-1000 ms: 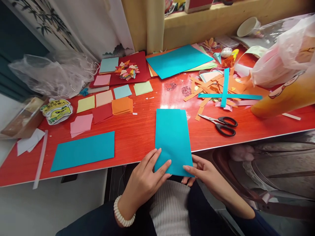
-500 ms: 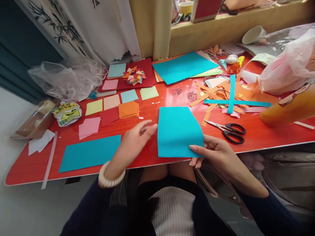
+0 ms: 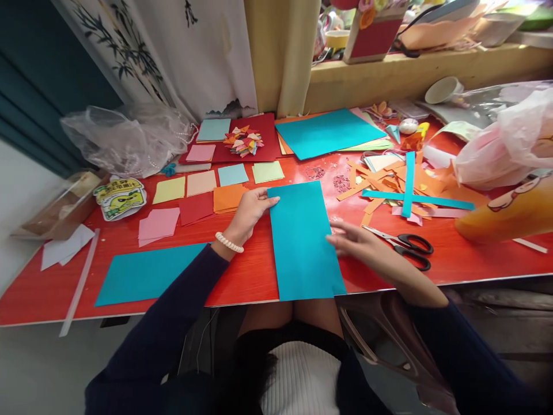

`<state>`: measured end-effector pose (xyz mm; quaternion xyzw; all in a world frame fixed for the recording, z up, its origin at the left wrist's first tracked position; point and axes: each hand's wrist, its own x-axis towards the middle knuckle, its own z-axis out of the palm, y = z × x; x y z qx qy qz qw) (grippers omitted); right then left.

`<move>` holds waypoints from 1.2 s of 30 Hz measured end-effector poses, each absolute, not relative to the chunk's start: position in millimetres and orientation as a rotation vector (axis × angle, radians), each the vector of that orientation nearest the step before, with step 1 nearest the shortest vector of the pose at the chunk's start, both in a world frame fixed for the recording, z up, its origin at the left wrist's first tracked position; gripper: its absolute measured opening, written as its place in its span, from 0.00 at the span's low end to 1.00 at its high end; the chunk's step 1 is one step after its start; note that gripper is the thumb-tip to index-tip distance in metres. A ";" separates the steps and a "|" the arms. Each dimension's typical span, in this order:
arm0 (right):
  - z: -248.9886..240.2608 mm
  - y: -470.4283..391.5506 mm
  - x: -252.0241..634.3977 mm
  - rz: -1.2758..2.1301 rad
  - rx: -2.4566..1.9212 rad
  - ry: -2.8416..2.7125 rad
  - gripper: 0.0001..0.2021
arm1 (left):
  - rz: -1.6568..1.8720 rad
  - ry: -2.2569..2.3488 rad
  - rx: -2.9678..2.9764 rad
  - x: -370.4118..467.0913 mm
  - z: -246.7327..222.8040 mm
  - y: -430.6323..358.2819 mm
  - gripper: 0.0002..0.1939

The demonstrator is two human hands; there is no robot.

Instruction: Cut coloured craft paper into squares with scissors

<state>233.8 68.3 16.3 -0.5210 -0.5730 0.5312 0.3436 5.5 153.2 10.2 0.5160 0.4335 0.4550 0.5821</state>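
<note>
While the left hand (image 3: 250, 213) pinched the central blue sheet (image 3: 302, 245) on the red table (image 3: 253, 276) at its far-left corner, the loosely open right hand (image 3: 356, 240) adjoined it; positioning, apparently underway, next required steadiness.

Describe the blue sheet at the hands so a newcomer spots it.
Find the middle of the red table's near edge. The blue sheet is there, between left hand and right hand. Unlike other blue sheets, it has a hand at its far-left corner.
</note>
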 end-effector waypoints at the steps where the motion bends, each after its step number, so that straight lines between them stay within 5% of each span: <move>1: 17.6 82.2 230.1 1.368 -1.325 -1.487 0.26 | 1.094 1.006 1.219 5.7 8.8 153.3 0.10; 9: -0.8 141.5 208.9 1.566 -1.067 -1.340 0.17 | 1.228 0.987 1.228 3.2 -5.4 160.6 0.13; 36: -4.2 138.1 215.9 1.591 -1.130 -1.299 0.15 | 1.279 1.014 1.140 9.5 -1.4 152.5 0.09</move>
